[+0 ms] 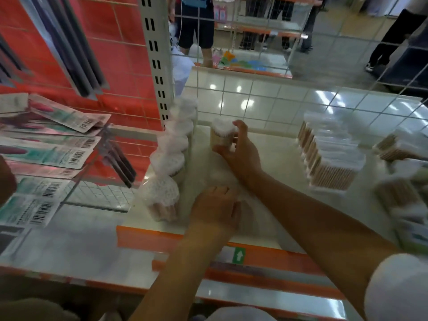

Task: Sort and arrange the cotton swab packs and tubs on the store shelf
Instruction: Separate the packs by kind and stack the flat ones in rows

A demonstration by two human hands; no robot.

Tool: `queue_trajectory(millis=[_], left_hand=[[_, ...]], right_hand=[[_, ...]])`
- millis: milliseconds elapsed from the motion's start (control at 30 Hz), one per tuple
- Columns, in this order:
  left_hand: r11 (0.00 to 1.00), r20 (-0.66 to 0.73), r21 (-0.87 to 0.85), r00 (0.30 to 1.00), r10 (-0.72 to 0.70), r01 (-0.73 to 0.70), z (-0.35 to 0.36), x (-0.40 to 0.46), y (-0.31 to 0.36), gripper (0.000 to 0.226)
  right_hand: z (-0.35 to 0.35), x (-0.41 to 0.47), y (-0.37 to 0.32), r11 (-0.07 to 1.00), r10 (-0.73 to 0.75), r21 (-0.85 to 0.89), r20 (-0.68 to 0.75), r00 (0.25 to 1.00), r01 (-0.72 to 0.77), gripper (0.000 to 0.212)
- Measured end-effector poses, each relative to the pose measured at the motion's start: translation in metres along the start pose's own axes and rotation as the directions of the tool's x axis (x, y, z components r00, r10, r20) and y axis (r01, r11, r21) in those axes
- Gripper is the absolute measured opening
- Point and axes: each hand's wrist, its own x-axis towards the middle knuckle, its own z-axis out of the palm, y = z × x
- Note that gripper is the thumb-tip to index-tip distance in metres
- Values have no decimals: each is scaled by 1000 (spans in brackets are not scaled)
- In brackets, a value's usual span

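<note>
Gripping a swab tub [222, 135], right hand [240, 151], left hand [214, 208] flat, seemingly empty.

Pretty standard shop aisle: glossy pale floor tiles [266, 98] mid-frame bouncing ceiling lights, red panel [120, 66] upper left behind a wire grid [347, 42], slotted white upright [157, 66], orange-edged shelves [254, 33] at the top, shoppers' legs [196, 31] beyond.

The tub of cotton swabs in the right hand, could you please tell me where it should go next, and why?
Probably set it down at the back of the shelf, starting a second line beside the row of tubs along the wire divider. The right hand holds the tub upright just right of that row, over bare shelf, while the left hand rests near the front.
</note>
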Motion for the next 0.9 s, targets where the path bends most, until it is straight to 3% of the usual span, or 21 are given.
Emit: queue_trajectory(millis=[500, 900], left_hand=[[995, -42, -87, 998, 55, -58, 8, 12, -9, 34], [992, -88, -107, 995, 53, -62, 11, 10, -4, 30]], right_hand=[[30, 53, -4, 983, -57, -174, -33, 998, 50, 70], [40, 58, -1, 978, -42, -207, -46, 998, 32, 74]])
